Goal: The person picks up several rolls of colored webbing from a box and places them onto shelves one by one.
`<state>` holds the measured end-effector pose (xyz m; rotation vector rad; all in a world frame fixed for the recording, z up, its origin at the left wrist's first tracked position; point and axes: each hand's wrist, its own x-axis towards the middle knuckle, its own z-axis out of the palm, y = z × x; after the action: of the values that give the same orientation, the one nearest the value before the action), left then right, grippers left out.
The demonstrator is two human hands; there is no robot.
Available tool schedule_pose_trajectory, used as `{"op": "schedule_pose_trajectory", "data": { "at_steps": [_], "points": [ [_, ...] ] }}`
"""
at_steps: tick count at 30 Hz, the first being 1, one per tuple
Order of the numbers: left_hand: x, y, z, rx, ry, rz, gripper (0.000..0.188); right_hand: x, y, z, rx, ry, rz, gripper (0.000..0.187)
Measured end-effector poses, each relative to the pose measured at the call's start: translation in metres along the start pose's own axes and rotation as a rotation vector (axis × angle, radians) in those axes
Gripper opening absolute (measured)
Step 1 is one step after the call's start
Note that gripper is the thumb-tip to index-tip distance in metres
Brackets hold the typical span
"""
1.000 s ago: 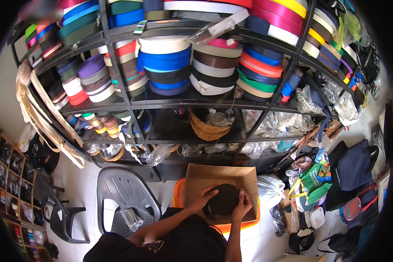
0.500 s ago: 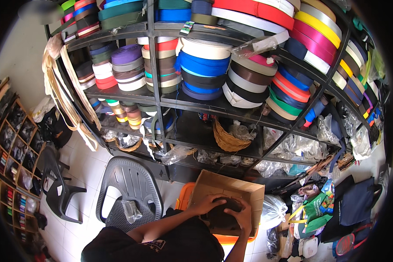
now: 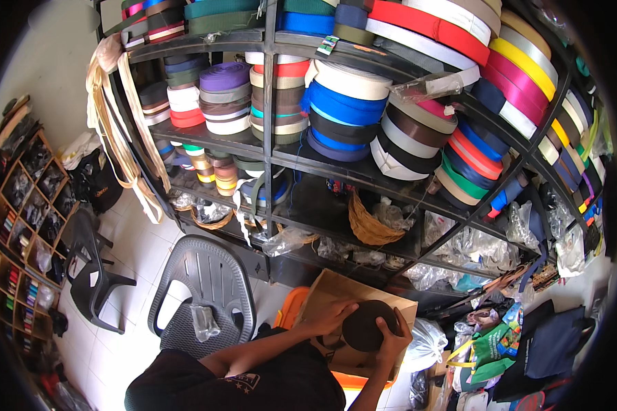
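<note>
A dark round roll, seemingly wound webbing (image 3: 365, 330), is held over an open cardboard box (image 3: 391, 296). On the roll's right side my right hand (image 3: 393, 338) grips it, the thumb lying over its flat face. My left hand (image 3: 334, 319) has its fingers against the left rim of the roll. The box sits on an orange container (image 3: 293, 306). Beneath the roll, much of the box's inside is hidden, though some dark strands show near its left side.
Black shelves (image 3: 301, 163) stacked with coloured webbing rolls (image 3: 346, 92) stand ahead. A grey plastic chair (image 3: 216, 274) holding a clear plastic packet (image 3: 204, 323) is on my left. To the right lie a white plastic bag (image 3: 428, 339), a green bag (image 3: 490, 353) and dark bags (image 3: 545, 342).
The dark roll has come up and to the right, out of the box's middle, with both hands moving along. The whole view has shifted slightly.
</note>
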<state>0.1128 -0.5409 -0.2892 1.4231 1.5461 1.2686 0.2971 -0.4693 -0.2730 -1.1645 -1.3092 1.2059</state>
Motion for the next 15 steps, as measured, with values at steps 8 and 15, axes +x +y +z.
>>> {"op": "schedule_pose_trajectory", "data": {
  "at_steps": [8,15],
  "points": [
    [0.005,0.039,0.000,-0.064,0.097,-0.170,0.059,-0.007,-0.012,0.030,0.004,0.389,-0.073,0.052],
    [0.019,0.045,0.003,-0.190,0.031,-0.326,0.049,0.012,0.056,-0.006,0.184,0.233,-0.007,0.046]
  ]
}}
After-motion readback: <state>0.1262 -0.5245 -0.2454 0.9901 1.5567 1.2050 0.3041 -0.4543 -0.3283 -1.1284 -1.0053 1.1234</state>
